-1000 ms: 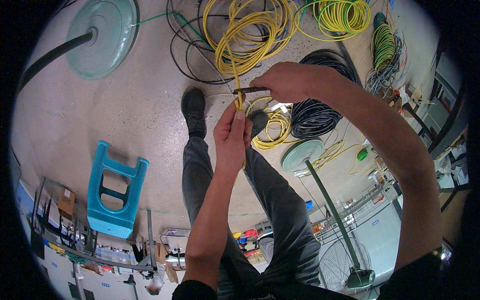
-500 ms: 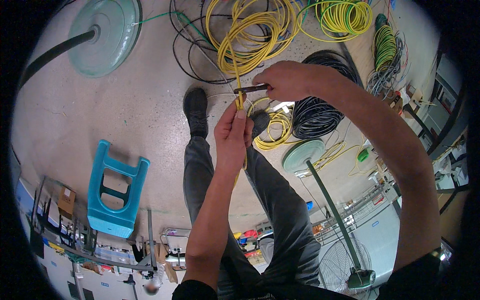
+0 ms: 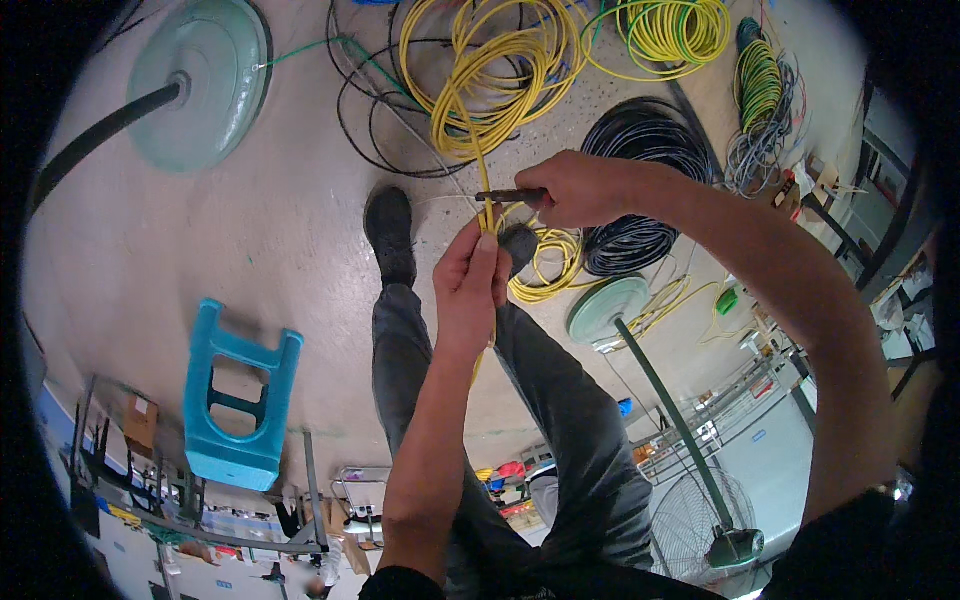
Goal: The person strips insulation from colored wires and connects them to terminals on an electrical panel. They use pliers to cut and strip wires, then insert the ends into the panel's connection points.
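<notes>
My left hand (image 3: 468,288) is closed on a yellow cable (image 3: 481,170), thumb lying along it. Just beyond the thumb, more than one yellow strand runs side by side. Closed around the handles of dark pliers (image 3: 512,196), my right hand (image 3: 578,188) holds them crosswise, with the jaws at the cable above my left fingertips. Whether the jaws are clamped is too small to tell. Upward, the cable leads to a loose yellow coil (image 3: 555,75) on the floor. Its other end hangs below my left hand, partly hidden by the wrist.
Right of my shoes lie a black cable coil (image 3: 640,235) and a smaller yellow coil (image 3: 550,288). Yellow-green coils (image 3: 690,40) lie far right. A blue stool (image 3: 235,455) lies tipped at left. Round green bases (image 3: 205,110) stand far left and beside the right leg, near a fan (image 3: 700,515).
The pliers have turned a little, now lying more level across the cable. Both hands sit slightly lower in the picture, and the whole view has shifted a little.
</notes>
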Motion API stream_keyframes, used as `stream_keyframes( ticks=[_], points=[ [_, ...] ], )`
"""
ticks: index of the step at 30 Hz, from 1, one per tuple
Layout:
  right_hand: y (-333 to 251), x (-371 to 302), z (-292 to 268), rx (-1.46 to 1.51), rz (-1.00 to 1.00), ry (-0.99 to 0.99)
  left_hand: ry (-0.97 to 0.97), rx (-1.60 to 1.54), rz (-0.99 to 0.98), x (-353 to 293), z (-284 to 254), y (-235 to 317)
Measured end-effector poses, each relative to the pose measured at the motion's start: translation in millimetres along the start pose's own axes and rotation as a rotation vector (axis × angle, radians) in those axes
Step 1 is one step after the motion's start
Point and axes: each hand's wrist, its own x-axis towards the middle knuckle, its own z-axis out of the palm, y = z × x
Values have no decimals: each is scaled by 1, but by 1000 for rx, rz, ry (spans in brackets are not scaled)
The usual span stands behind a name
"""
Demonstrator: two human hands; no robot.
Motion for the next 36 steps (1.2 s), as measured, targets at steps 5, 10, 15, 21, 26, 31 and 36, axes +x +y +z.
stream_keyframes(
  ticks=[5, 10, 15, 21, 26, 31, 36],
  points=[
    [13, 7, 11, -4, -33, 308, 33, -59, -2, 10, -8, 6],
    [21, 35, 102, 393, 244, 491, 125, -259, -38, 20, -16, 14],
    [-64, 21, 199, 995, 76, 530, 213, -302, 43, 6, -34, 27],
    [-99, -52, 212, 929, -19, 490, -44, -620, 49, -10, -30, 38],
    [-111, -80, 212, 954, -40, 627, -236, -697, 57, -30, 12, 52],
    [-122, -129, 195, 1321, -8, 528, -50, 64, 78, -76, 45, 37],
    [-97, -157, 185, 1584, 53, 638, -261, 385, -234, -164, 67, 11]
  ],
)
